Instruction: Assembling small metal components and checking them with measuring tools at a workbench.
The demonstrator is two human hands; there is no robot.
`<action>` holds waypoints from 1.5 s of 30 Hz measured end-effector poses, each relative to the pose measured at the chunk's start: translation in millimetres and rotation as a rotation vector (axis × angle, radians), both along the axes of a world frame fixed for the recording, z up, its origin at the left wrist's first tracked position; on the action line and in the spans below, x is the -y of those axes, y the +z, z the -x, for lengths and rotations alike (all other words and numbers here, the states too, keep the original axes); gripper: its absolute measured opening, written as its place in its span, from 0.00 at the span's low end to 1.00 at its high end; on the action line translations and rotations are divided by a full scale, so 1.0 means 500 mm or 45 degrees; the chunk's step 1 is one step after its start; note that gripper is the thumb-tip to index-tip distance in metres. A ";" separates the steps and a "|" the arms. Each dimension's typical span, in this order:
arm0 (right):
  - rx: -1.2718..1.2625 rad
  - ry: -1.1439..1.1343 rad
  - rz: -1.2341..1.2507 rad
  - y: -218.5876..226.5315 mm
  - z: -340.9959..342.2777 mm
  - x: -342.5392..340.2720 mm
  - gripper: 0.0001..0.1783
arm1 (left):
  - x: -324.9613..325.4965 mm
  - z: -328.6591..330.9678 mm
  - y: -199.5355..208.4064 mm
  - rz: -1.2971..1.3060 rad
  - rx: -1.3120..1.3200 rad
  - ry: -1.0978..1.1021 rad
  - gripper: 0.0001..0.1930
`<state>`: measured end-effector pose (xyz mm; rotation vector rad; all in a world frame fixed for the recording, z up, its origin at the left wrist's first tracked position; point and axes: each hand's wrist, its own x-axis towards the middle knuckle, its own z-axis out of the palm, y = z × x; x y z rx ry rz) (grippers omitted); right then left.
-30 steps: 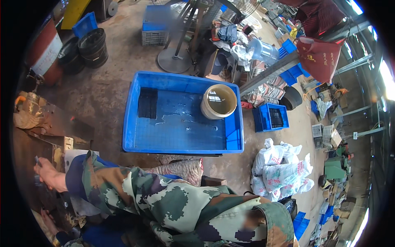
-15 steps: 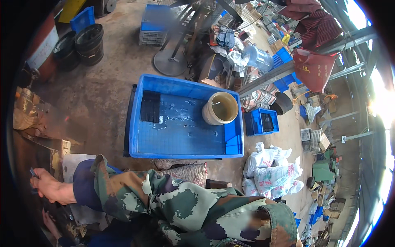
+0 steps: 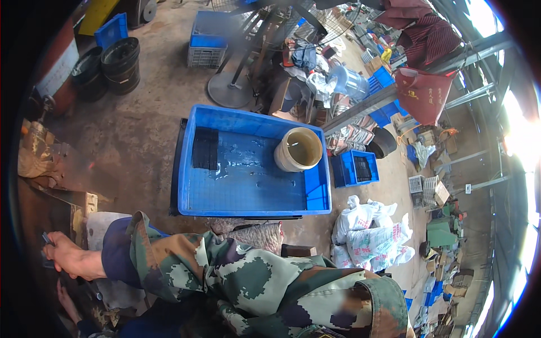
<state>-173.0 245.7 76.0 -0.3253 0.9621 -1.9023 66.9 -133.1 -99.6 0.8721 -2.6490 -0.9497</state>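
Cluttered workshop, concrete floor. Small dark metal piece (image 3: 46,240) at far left edge, pinched in closed right hand (image 3: 66,256) over rusty workbench (image 3: 62,169). Left hand (image 3: 63,298) just below, grip unclear. Blue tray (image 3: 248,194) with cream bucket (image 3: 298,149) well apart, ahead.

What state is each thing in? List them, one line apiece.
large blue tray: open, wet floor, mostly bare
cream bucket: upright in the tray, holds murky liquid
black blocks: stacked in the tray's corner
white sacks: filled, piled on the floor
right hand: closed on a small dark piece
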 end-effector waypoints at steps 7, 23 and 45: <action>0.076 -0.026 -0.072 -0.001 0.027 -0.024 0.12 | -0.088 0.046 0.041 -0.333 -0.054 0.037 0.22; -0.684 -0.178 -0.270 -0.027 0.048 -0.109 0.10 | -0.107 0.129 0.071 0.001 0.126 -0.072 0.23; -2.375 0.605 0.173 -0.115 0.007 -0.118 0.13 | -0.032 0.047 0.014 0.005 0.053 -0.364 0.22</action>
